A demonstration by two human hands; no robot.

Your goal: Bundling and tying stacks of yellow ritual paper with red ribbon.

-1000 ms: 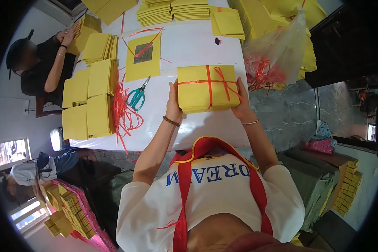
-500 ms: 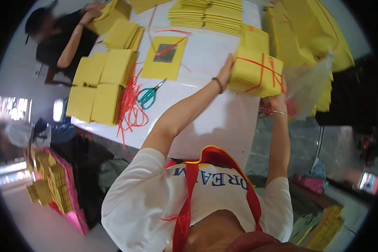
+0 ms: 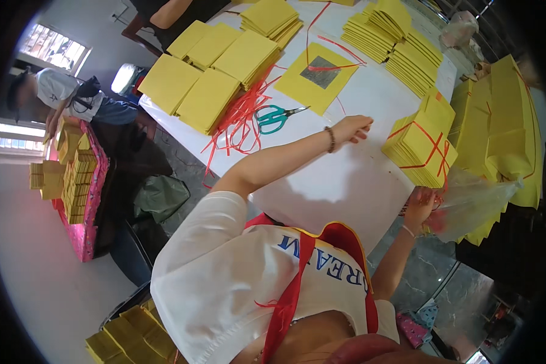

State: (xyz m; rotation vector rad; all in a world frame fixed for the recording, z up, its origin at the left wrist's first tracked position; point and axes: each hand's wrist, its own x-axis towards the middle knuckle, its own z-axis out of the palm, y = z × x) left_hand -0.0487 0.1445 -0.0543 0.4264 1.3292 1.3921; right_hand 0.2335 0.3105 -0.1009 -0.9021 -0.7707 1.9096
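On the right of the white table [image 3: 333, 191] stands a bundle of yellow paper packets [image 3: 409, 144], tied crosswise with red plastic string [image 3: 435, 147]. My left hand [image 3: 350, 128] hangs over the table to its left, apart from it. Its fingers are loosely bent and hold nothing. My right hand [image 3: 420, 207] is low beside the bundle's near corner, by the table edge and a clear plastic bag [image 3: 476, 197]. Its fingers are partly spread, with no held thing visible. Green-handled scissors [image 3: 274, 118] lie next to a heap of red strings [image 3: 239, 124].
Stacks of yellow packets [image 3: 209, 97] fill the table's left side; more stacks [image 3: 397, 45] stand at the back. A yellow sheet with a grey square [image 3: 317, 77] lies between. Large yellow bundles [image 3: 503, 121] border the right. A person [image 3: 70, 91] is at another table, far left.
Both hands have let go of the tied bundle, which now rests on the table. My left hand has drawn away to the left, my right has dropped lower. The view has turned.
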